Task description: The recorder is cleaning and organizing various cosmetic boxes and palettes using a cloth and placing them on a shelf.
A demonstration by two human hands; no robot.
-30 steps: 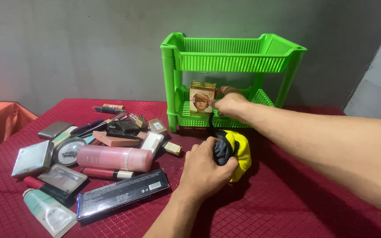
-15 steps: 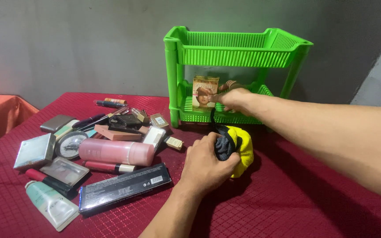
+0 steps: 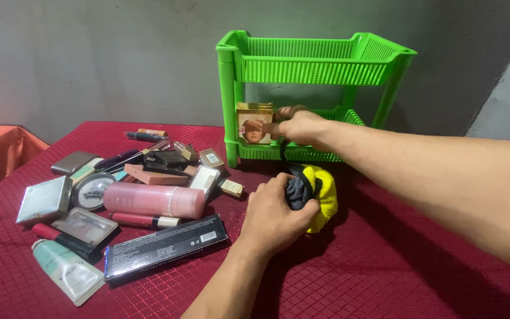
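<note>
Setting: red quilted tablecloth [image 3: 385, 266] against a grey wall.
Box: small cardboard box [image 3: 254, 123] standing upright on the lower shelf of the green rack [image 3: 308, 59]; probably light, stiff, crushable, best gripped by its side edges.
Right hand: right hand [image 3: 302, 127] pinching the box's edge.
Left hand: left hand [image 3: 275, 215] clenching around a soft yellow-and-grey pouch [image 3: 314, 192] lying on the cloth.
Nearby: cosmetics pile, pink bottle [image 3: 154, 199].

A small gold carton [image 3: 254, 123] with a printed portrait stands upright at the left end of the green rack's lower shelf [image 3: 302, 155], gripped at its 3 o'clock edge. At the rack's 6 o'clock, a yellow-and-dark pouch [image 3: 317, 195] (soft, bunched) lies on the red tabletop [image 3: 385, 266].
</note>
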